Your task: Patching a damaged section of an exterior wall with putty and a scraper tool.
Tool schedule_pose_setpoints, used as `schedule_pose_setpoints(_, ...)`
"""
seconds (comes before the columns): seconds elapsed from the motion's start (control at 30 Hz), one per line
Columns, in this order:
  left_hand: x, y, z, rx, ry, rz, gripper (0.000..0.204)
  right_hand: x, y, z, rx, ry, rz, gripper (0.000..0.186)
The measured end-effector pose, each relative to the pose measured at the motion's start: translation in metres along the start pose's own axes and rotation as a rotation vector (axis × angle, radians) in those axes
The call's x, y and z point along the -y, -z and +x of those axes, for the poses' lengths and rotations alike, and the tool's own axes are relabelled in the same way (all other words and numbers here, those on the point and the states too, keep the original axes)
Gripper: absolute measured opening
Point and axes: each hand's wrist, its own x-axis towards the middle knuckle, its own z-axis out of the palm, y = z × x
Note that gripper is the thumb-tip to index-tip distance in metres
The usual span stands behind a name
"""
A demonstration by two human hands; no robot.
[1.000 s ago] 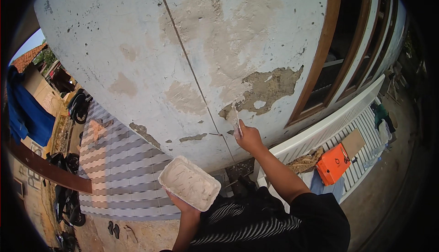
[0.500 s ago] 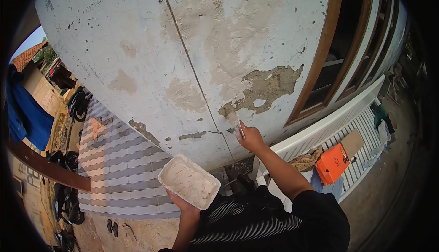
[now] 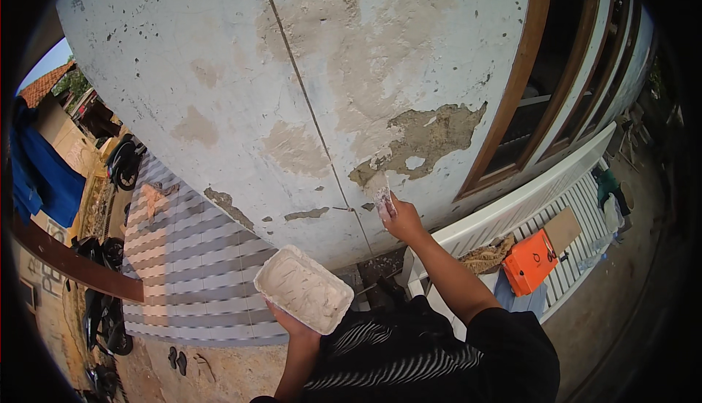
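Observation:
From below, my left hand (image 3: pixel 289 324) grips a white plastic tub (image 3: pixel 338 321) filled with pale filler paste (image 3: pixel 303 287). My right hand (image 3: pixel 404 220) is closed around a putty knife (image 3: pixel 383 197), whose blade lies against the wall near the lower left end of a bare patch. Grey-brown render shows through in that patch (image 3: pixel 439 141), with ragged paint edges around it. Above and to the left, beige smoothed patches (image 3: pixel 380 59) cover parts of the white wall (image 3: pixel 183 37). Part of the blade blends with the paste-coloured surface.
A thin pipe (image 3: pixel 301 85) runs down the wall. On the right are brown-framed windows (image 3: pixel 504 103) and a white slatted bench (image 3: pixel 585 206) holding an orange bag (image 3: pixel 530 263) and cardboard (image 3: pixel 562 229). Striped tiles (image 3: pixel 197 279), sandals (image 3: pixel 178 360) and parked motorbikes (image 3: pixel 110 322) lie to the left.
The putty knife has turned in my right hand, so more of its flat side faces up, and the hand sits slightly lower. The tub in my left hand stays nearly in place.

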Motion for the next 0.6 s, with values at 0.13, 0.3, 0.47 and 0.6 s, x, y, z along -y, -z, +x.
schedule_pose_setpoints(0.13, 0.002, 0.0, -0.001, -0.013, 0.0, 0.009, 0.063, -0.003, -0.01, -0.006, -0.024, -0.072, 0.105, 0.025)
schedule_pose_setpoints(0.3, 0.001, 0.007, 0.001, -0.012, 0.018, -0.011, 0.065, -0.007, -0.014, -0.006, -0.008, -0.168, 0.315, 0.019)
schedule_pose_setpoints(0.47, 0.003, 0.004, 0.0, -0.006, 0.023, -0.058, 0.066, 0.002, -0.017, -0.014, 0.022, -0.149, 0.324, 0.02)
schedule_pose_setpoints(0.6, 0.004, 0.003, 0.0, -0.036, -0.001, -0.023, 0.066, -0.006, -0.025, -0.016, -0.066, -0.26, 0.444, 0.02)
